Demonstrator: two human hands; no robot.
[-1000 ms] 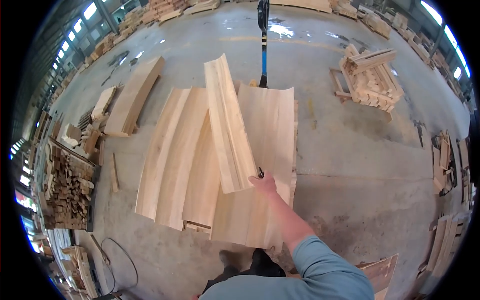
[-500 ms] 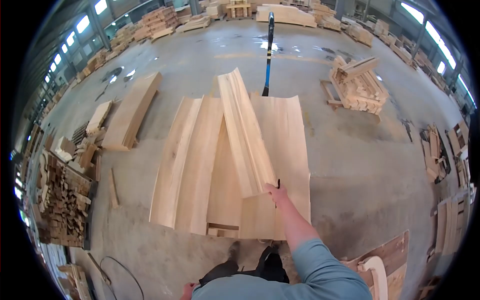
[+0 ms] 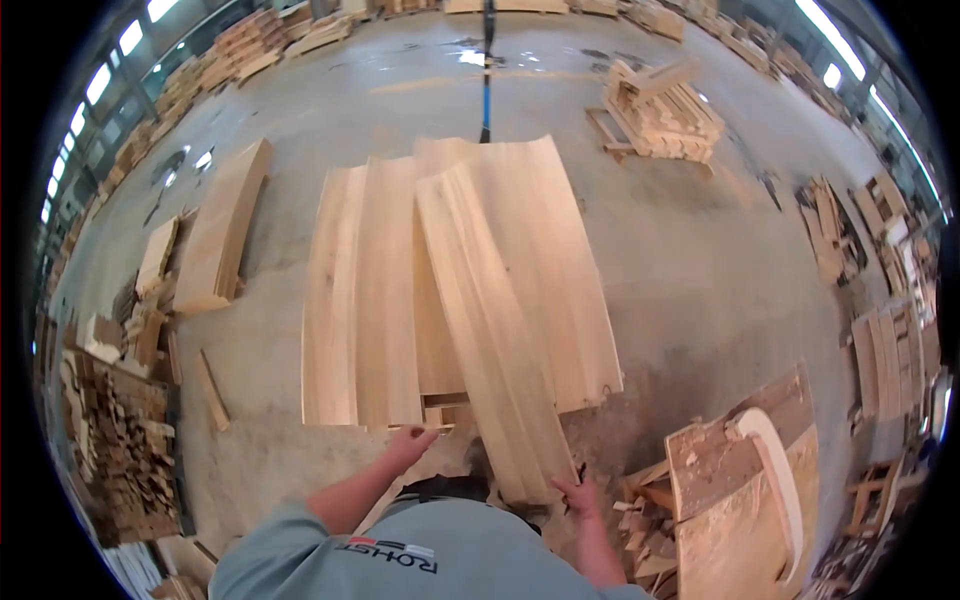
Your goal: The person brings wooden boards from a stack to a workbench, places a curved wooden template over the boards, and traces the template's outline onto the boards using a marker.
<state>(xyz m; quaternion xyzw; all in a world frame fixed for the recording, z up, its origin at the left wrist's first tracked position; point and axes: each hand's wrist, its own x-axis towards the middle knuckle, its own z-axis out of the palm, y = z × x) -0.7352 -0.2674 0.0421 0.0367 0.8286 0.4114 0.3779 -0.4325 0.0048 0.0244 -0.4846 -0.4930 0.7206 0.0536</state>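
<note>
Head view shows a long, profiled wooden board (image 3: 500,330) lying aslant on a stack of wider curved wooden panels (image 3: 565,265), its near end jutting past their edge toward the wearer. The right hand (image 3: 578,494) pinches that end at its right corner, a dark pen-like item (image 3: 582,471) poking up beside the fingers. The left hand (image 3: 408,448) is just beside the stack's near edge; whether its fingers are spread or closed I cannot tell. The board looks stiff and moderately heavy, probably dry enough to grip, with edges that could chip; opposite long edges should steady it best.
</note>
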